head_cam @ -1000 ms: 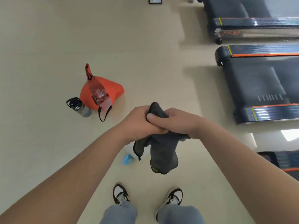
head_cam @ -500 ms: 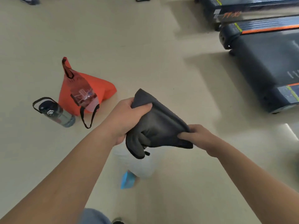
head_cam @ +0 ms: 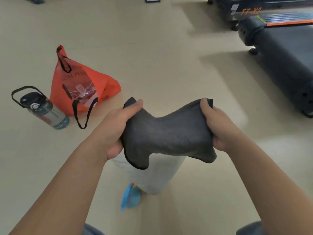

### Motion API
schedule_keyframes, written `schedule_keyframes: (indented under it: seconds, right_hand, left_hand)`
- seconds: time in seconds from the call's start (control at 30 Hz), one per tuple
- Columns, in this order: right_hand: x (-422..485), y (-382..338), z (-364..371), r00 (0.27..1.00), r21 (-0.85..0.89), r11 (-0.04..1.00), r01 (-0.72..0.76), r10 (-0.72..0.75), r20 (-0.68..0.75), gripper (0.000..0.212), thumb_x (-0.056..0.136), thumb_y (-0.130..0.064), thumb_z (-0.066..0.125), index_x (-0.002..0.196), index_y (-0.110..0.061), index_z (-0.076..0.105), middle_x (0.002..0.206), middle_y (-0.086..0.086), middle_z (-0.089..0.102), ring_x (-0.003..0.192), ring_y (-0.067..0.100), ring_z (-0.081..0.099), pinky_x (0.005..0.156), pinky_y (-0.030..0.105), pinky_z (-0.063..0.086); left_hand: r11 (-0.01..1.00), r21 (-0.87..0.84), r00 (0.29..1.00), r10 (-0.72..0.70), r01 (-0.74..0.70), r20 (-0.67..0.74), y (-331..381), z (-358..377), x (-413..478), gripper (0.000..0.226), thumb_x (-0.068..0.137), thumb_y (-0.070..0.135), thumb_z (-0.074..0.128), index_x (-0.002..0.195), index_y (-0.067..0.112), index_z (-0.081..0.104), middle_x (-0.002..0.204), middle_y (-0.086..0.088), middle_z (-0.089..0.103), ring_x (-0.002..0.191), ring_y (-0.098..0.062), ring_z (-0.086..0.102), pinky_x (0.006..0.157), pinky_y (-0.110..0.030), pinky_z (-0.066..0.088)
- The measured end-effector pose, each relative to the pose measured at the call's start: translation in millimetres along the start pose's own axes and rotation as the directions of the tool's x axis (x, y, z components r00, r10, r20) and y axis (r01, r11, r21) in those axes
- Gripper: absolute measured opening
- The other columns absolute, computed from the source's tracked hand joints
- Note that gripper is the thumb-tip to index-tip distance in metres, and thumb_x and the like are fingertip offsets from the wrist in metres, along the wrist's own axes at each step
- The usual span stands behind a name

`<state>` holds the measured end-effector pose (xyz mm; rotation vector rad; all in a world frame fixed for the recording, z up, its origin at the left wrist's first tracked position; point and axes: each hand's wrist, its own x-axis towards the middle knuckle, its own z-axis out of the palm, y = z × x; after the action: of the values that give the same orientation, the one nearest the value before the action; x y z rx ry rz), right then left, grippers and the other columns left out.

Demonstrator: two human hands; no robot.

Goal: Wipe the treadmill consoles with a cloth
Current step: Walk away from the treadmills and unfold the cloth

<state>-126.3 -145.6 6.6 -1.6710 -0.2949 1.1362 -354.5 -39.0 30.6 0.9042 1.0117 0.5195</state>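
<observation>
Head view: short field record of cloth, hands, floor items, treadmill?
cloth: dark grey, stretched out, held at both ends
left hand: grips the cloth's left end
right hand: grips its right end
floor, left: orange bag, water bottle beside it
below cloth: white bottle with blue top, blurred
treadmill: far right, console not in view

The pale floor (head_cam: 160,39) is shown softly and evenly lit, without glare. Broad, soft-edged shadows are thrown leftward from the near treadmill (head_cam: 284,68) at the floor's right edge, so light is placed to the right. The forearms (head_cam: 71,175) are stretched toward the lower corners by wide-angle distortion. The white spray bottle (head_cam: 152,173) is smeared by blur; lettering on the farther treadmill (head_cam: 250,11) is softened.
</observation>
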Motion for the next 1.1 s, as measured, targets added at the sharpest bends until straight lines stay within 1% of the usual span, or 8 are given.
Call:
schedule_keyframes:
  seconds: [0.17,0.3,0.47,0.57,0.67,0.83,1.0,1.1]
  right_hand:
    - [10,7,-8,0.967,-0.090,0.968,-0.233,0.240,0.083,0.048,0.103,-0.050,0.055,0.118,-0.007,0.067,0.109,0.009,0.079,0.096,0.022,0.077,0.078,0.034,0.061]
    - [23,24,-8,0.998,-0.241,0.970,0.032,-0.017,0.065,0.035,0.107,-0.046,0.049,0.119,-0.020,0.069,0.114,-0.004,0.077,0.110,0.018,0.072,0.096,0.040,0.058]
    - [30,39,-8,0.980,-0.300,0.934,0.195,-0.197,0.024,0.026,0.105,-0.040,0.053,0.111,-0.024,0.073,0.112,-0.006,0.077,0.110,0.017,0.070,0.096,0.041,0.057]
    - [33,44,-13,0.960,-0.325,0.908,0.266,-0.281,0.001,0.017,0.103,-0.024,0.059,0.103,-0.027,0.076,0.105,-0.005,0.077,0.097,0.009,0.069,0.082,0.027,0.057]
    - [33,48,-19,0.950,-0.367,0.877,0.310,-0.301,0.084,0.036,0.093,0.004,0.056,0.098,-0.023,0.079,0.098,-0.006,0.077,0.078,-0.006,0.065,0.063,0.009,0.048]
    - [32,56,-30,0.939,-0.645,0.702,0.301,-0.099,0.331,0.048,0.082,0.006,0.052,0.079,-0.032,0.082,0.091,0.004,0.077,0.078,0.014,0.061,0.069,0.030,0.053]
    - [25,68,-30,0.871,-0.861,0.423,0.283,0.262,0.415,0.042,0.083,-0.005,0.063,0.099,-0.040,0.080,0.102,-0.011,0.074,0.098,0.012,0.068,0.088,0.027,0.057]
    - [34,82,-33,0.851,-0.853,0.486,0.193,0.349,0.392,0.019,0.083,-0.025,0.077,0.101,-0.032,0.076,0.102,-0.008,0.076,0.100,0.015,0.070,0.083,0.030,0.058]
  left_hand:
    - [0.999,0.018,0.998,-0.038,0.039,-0.049,3,-8,13,0.029,0.101,0.040,0.062,0.095,0.014,0.074,0.086,-0.003,0.079,0.087,-0.018,0.077,0.088,-0.036,0.057]
    - [0.794,0.587,0.946,0.294,-0.160,-0.140,-16,-28,38,0.033,0.104,0.045,0.053,0.100,0.016,0.067,0.104,-0.012,0.071,0.098,-0.019,0.070,0.084,-0.036,0.056]
    - [0.666,0.699,0.910,0.411,-0.260,-0.053,-30,-43,53,0.015,0.107,0.019,0.051,0.097,0.014,0.061,0.084,-0.001,0.063,0.058,0.008,0.052,0.052,-0.007,0.037]
    - [0.665,0.712,0.914,0.397,-0.224,-0.083,-34,-50,57,0.019,0.103,0.003,0.052,0.099,0.017,0.063,0.091,0.003,0.065,0.072,0.010,0.058,0.064,-0.007,0.044]
    - [0.736,0.669,0.953,0.265,-0.102,-0.146,-38,-63,58,0.032,0.094,-0.009,0.051,0.092,0.017,0.069,0.106,-0.008,0.070,0.097,-0.017,0.068,0.087,-0.036,0.060]
    - [0.626,0.777,0.991,0.043,0.071,-0.125,-44,-82,47,0.036,0.082,-0.010,0.058,0.073,0.017,0.079,0.091,-0.010,0.077,0.099,-0.031,0.071,0.098,-0.049,0.058]
    - [0.600,0.778,0.981,-0.158,0.186,-0.113,-58,-88,50,0.040,0.084,-0.011,0.048,0.080,0.011,0.082,0.102,-0.011,0.077,0.100,-0.024,0.072,0.088,-0.040,0.063]
    - [0.574,0.785,0.969,-0.073,0.235,-0.236,-86,-93,64,0.021,0.091,0.003,0.052,0.092,0.009,0.072,0.098,-0.012,0.073,0.090,-0.028,0.072,0.078,-0.047,0.065]
